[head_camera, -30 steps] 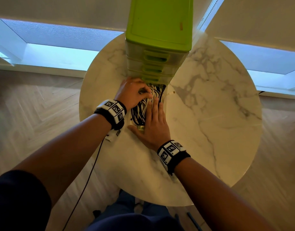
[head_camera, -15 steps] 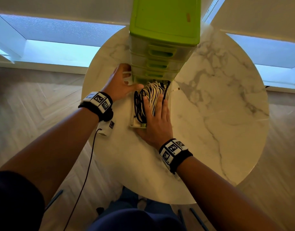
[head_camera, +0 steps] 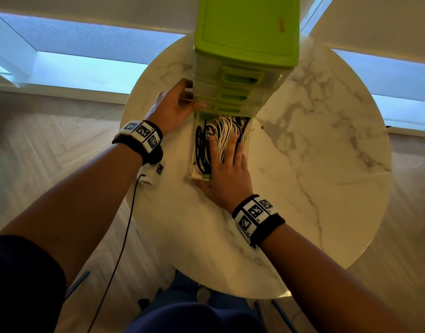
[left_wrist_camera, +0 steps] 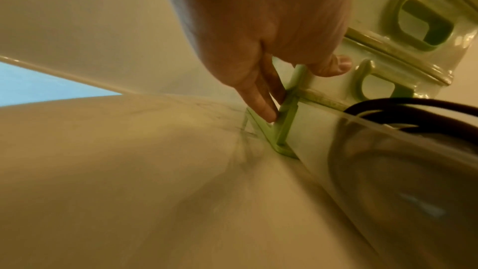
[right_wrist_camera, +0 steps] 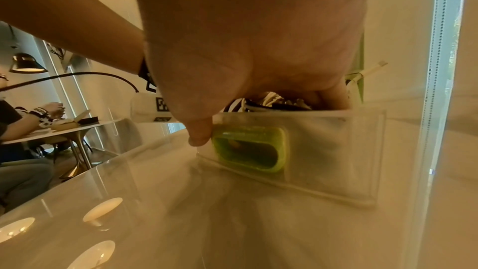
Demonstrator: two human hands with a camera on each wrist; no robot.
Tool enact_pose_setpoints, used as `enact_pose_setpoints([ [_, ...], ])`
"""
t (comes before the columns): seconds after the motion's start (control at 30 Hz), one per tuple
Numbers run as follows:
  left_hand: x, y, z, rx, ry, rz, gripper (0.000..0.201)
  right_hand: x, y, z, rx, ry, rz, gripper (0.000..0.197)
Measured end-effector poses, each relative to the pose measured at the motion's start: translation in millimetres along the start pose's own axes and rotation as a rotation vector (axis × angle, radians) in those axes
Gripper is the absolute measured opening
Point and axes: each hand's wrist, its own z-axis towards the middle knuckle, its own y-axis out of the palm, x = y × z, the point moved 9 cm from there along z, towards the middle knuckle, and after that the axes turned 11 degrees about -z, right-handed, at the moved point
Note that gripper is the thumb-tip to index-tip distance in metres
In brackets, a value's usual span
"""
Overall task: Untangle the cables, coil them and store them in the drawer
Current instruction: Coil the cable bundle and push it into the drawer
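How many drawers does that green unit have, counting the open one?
4: top drawer, second drawer, third drawer, all closed; bottom drawer pulled out, full of cables. None seem hidden.

Lying coiled and packed inside pulled-out clear bottom drawer (head_camera: 192,159): black and white cables (head_camera: 224,131), one end poking over right wall.

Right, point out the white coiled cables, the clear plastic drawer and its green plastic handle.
White coiled cables (head_camera: 224,129): head view, on the loops.
Clear plastic drawer (right_wrist_camera: 333,146): right wrist view, front wall.
Green plastic handle (right_wrist_camera: 248,131): right wrist view, upper rim.
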Motion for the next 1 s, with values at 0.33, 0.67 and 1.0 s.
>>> enact_pose_setpoints([
  [0.33,-12.8,18.0,-13.8,-0.187,-0.081,-0.059,0.102,11.2,-3.1,2.4,0.038,-0.051,0.076,0.114],
  [0.67,-6.3,35.9,-3.3,0.016,-0.081,0.052,0.106,33.5,-16.7,-0.5,0.175,0.062,0.616,0.061],
  [1.0,-11.1,54.6,-14.9,0.135,-0.261,0.09,0.156,43.8,-32.6,6.0,0.407,-0.009,0.311,0.027],
])
